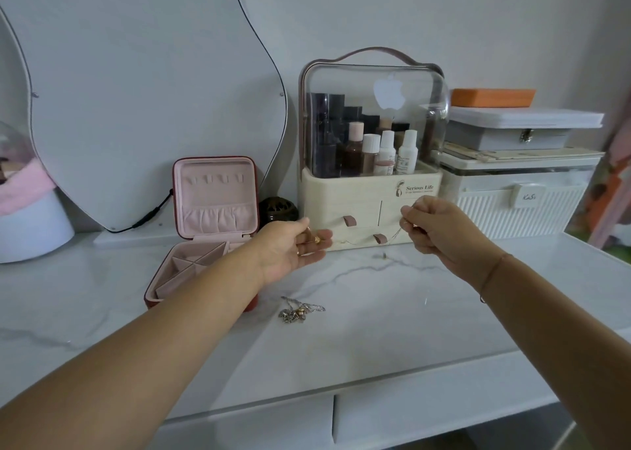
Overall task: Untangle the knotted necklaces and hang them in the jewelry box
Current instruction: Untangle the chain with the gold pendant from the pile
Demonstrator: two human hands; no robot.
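Necklace (392,235) strung btwn hands: L hand (293,244) palm-up, relaxed, cradling its pendant (317,240); R hand (433,227) raised, pinching it.

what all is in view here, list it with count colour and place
jewelry box: 1, red, pink inside, open, table left
chain: 1, thin, gold pendant, between the hands
tangle: 1, silver and gold, table front
organizer: 1, cream, clear lid, back centre
pot: 1, dark brown, between jewelry box and organizer
mirror: 1, wavy, back left
bin: 1, white, back right
boxes: 3, two grey, one orange, on bin
table: 1, white marble
left hand: open, pendant on it
right hand: fingers pinch chain
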